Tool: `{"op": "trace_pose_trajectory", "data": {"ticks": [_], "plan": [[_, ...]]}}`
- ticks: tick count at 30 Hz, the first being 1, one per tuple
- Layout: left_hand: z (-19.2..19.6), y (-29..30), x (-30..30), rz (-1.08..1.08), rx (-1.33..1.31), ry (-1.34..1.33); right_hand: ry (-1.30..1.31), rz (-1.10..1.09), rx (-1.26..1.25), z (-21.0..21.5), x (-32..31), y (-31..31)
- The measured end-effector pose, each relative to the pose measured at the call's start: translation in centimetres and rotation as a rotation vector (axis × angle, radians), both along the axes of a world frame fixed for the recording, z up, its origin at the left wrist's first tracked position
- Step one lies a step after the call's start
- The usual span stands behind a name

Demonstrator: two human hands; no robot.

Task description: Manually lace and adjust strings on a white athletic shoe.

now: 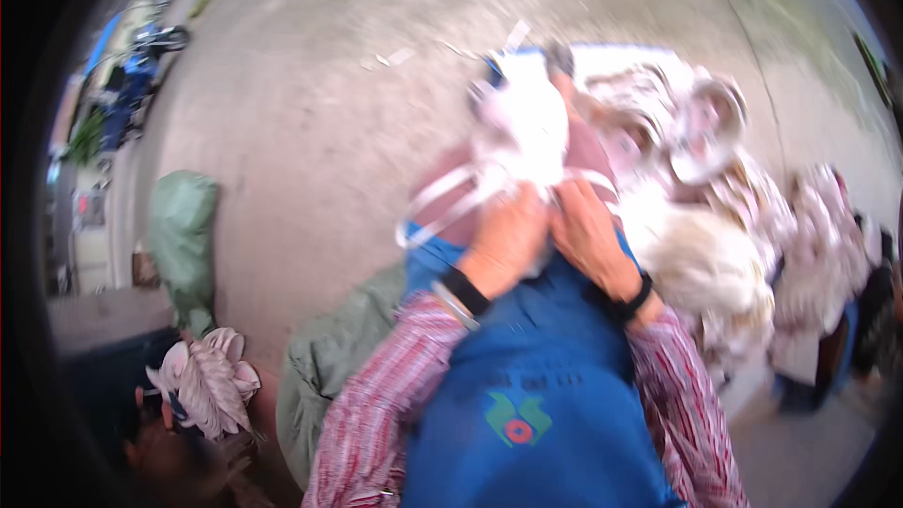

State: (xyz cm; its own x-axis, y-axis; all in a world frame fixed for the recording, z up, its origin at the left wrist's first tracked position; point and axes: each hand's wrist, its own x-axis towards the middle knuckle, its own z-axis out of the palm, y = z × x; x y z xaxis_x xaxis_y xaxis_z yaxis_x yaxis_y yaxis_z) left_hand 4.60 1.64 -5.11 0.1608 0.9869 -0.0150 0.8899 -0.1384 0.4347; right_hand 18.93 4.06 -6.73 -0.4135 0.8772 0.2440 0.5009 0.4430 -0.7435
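Both hands, left [505, 243] and right [590, 233], clutch a white bundle [523, 127] with straps, held above the blue apron [536, 386]; green sacks [329, 357] lie left of the apron.

My left hand [508, 240] is raised in front of my chest, back of the hand toward the camera, fingers curled shut in a grip. My right hand [588, 230] sits just beside it, touching or nearly so (motion blur hides the contact line), fingers likewise folded forward and closed. Both forearms rise from the lower edge and converge upward, in red-and-white striped sleeves pushed back from the wrists. Each wrist carries a dark band.
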Motion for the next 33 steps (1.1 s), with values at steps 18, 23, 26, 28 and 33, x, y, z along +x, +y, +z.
{"op": "trace_pose_trajectory", "data": {"ticks": [18,23,26,28,33], "plan": [[12.1,-7.8,1.8,-0.718,-0.737,-1.081,-0.076,0.578,0.027,5.5,0.9,-4.1],[10.6,-7.7,-2.8,-0.209,-1.051,-1.103,0.383,0.180,-0.590,11.1,6.1,-4.9],[6.2,-6.5,-3.9,-0.088,-0.951,-1.195,1.137,0.811,-0.487,15.3,13.0,-5.8],[4.3,-4.6,-1.6,-0.028,-1.010,-1.330,1.169,1.051,-0.254,19.4,14.5,-6.9],[1.7,-0.5,3.8,0.685,-0.932,-1.812,1.054,1.031,-0.451,17.4,10.8,-9.4]]}}
